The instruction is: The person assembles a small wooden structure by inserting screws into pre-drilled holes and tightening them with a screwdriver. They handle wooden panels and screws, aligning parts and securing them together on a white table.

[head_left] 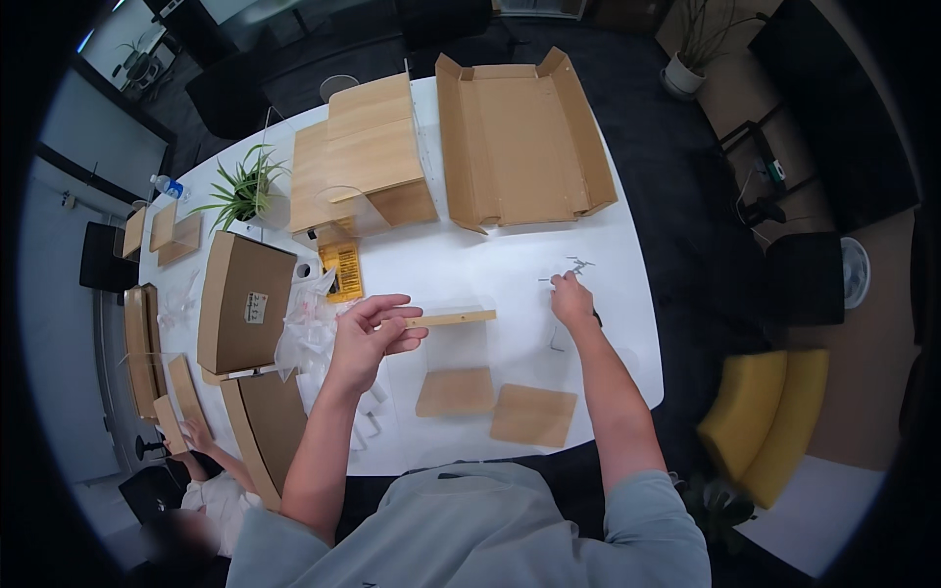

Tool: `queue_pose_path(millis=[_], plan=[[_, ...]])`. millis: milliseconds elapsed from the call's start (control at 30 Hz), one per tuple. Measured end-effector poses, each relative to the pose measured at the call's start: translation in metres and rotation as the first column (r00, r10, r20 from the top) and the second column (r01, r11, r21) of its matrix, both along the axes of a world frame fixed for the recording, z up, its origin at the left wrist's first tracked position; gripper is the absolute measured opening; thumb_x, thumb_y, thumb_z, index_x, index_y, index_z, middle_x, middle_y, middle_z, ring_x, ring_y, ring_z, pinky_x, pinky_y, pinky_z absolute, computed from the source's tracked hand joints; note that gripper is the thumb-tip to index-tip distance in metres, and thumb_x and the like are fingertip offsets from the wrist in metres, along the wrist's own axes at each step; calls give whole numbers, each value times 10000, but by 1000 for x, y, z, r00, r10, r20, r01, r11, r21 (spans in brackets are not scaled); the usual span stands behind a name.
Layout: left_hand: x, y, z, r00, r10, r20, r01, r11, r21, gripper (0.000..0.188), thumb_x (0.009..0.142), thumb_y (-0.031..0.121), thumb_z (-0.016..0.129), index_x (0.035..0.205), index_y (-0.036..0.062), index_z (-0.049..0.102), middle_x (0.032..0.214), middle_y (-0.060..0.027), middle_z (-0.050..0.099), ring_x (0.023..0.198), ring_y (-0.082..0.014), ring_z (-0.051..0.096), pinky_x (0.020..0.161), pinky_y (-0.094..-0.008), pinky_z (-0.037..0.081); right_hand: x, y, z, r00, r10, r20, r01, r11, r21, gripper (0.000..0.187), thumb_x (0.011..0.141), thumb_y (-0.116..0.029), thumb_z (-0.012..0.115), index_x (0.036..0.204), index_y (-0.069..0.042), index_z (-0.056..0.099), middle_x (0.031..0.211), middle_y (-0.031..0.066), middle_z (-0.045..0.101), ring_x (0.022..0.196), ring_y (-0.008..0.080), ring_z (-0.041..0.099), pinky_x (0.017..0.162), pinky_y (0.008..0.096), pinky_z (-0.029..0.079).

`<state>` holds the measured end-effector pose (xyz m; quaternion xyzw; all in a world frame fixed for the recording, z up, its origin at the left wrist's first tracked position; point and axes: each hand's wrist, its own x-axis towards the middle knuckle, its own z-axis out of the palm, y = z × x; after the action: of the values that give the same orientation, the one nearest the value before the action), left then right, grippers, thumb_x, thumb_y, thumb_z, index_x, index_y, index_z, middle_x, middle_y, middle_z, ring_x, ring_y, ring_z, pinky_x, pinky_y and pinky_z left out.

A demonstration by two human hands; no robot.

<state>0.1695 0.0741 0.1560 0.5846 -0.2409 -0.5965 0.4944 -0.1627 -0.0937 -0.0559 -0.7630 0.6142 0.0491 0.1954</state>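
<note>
My left hand (pixel 371 338) pinches one end of a narrow wooden strip (pixel 461 318) with small holes, held level above the table. Over the right part of the white table, my right hand (pixel 570 297) has its fingers drawn together beside a small pile of screws (pixel 580 265). What sits between those fingertips is too small to make out. An L-shaped hex key (pixel 557 342) lies by my right wrist. Below the strip stands a clear panel with a wooden board (pixel 455 392) at its foot. Another flat wooden board (pixel 534 416) lies to its right.
An open cardboard tray (pixel 515 147) and a wooden cabinet-like piece (pixel 368 147) take up the far side. Left are a yellow tool case (pixel 343 269), plastic wrapping (pixel 309 328), cardboard boxes (pixel 245 299) and a potted plant (pixel 245 186). Another person's hand (pixel 199 433) holds a board at lower left.
</note>
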Motion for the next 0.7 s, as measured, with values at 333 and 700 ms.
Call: queue_pose_path(millis=[333, 700], plan=[[3, -2, 1, 997, -7, -72, 10, 999, 33, 290, 1000, -24, 585, 1287, -63, 591, 1169, -210, 715, 943, -285, 766, 802, -330, 669, 32, -29, -50, 920, 365, -145, -379, 921, -88, 164, 906, -62, 578, 1050, -66, 655, 1055, 149, 627, 945, 313, 699, 758, 425, 607], [4, -4, 1, 997, -16, -77, 15, 1000, -5, 300, 987, -27, 588, 1286, -51, 602, 1171, -200, 713, 946, -274, 766, 805, -318, 664, 37, -13, 11, 845, 56, 532, 84, 968, -236, 153, 988, -42, 584, 1093, 8, 685, 1022, 152, 632, 755, 226, 688, 640, 353, 596]])
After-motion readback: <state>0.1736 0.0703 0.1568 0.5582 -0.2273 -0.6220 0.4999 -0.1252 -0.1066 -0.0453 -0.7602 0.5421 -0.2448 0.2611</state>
